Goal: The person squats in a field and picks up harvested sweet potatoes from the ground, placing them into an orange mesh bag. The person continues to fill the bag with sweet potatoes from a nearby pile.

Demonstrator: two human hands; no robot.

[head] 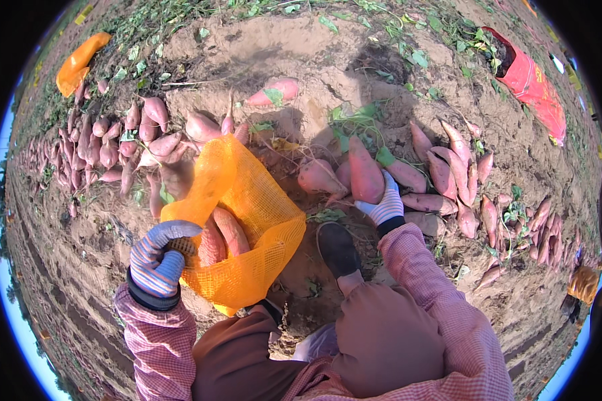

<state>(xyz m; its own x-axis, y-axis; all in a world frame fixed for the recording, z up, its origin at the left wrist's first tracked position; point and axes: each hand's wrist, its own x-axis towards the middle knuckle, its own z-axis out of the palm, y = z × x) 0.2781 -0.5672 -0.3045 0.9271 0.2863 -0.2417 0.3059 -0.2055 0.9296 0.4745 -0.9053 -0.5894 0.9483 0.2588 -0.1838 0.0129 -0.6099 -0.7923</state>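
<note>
My left hand (pixel 160 260), in a striped knit glove, grips the rim of an orange mesh sack (pixel 266 250) at its left side. The sack's mouth gapes upward, and a few sweet potatoes (pixel 231 231) show inside it. My right hand (pixel 387 203), gloved alike, holds the lower end of a large sweet potato (pixel 365 173), its fingers along the right side. Close beside that one lie a rounded sweet potato (pixel 320 176) on the left and a longer one (pixel 406 175) on the right. Green leaves and thin vines touch their upper ends.
Sweet potatoes lie in a long row to the left (pixel 109 153) and right (pixel 441 175). A single one (pixel 276 92) lies farther ahead. An orange sack (pixel 78 62) is at the upper left, a red sack (pixel 534 87) at the upper right. My dark shoe (pixel 337 248) stands on the soil.
</note>
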